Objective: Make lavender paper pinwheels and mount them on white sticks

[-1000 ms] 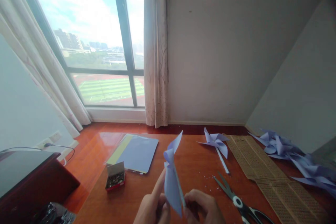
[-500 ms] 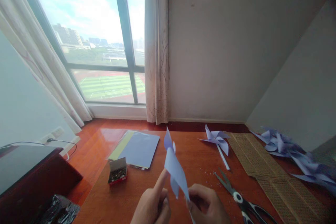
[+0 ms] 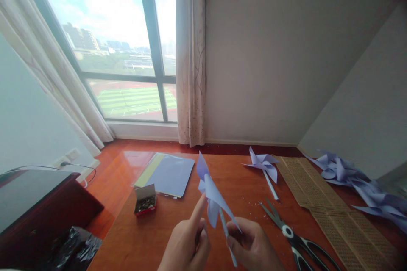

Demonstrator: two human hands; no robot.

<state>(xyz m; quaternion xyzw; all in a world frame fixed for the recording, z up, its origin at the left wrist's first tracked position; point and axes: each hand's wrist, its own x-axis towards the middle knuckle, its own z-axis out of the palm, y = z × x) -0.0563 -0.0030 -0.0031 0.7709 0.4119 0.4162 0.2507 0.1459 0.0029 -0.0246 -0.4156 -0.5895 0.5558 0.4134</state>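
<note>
A pale lilac paper pinwheel (image 3: pixel 213 192) on a rolled paper stick is held up over the table, seen partly from the side. My right hand (image 3: pixel 252 241) is closed around its stick, with thumb and fingers pinching it below the blades. My left hand (image 3: pixel 187 239) has its index finger stretched out, the tip at the pinwheel's near blade, the other fingers curled with nothing visible in them. A second pinwheel (image 3: pixel 261 163) lies on the table beyond my right hand. Scissors (image 3: pixel 288 231) with black and white handles lie with blades apart, right of my right hand.
An open small box (image 3: pixel 146 203) of metal pieces stands at left, near lilac and yellow sheets (image 3: pixel 171 175) in a clear sleeve. Brown cardboard (image 3: pixel 305 186) lies at right, with several pinwheels (image 3: pixel 343 171) beyond it. Paper bits dot the wooden table (image 3: pixel 127 241).
The pinwheel has turned a little, so its stick now shows between blades and right hand. My left index finger stays against it. The camera view has shifted slightly.
</note>
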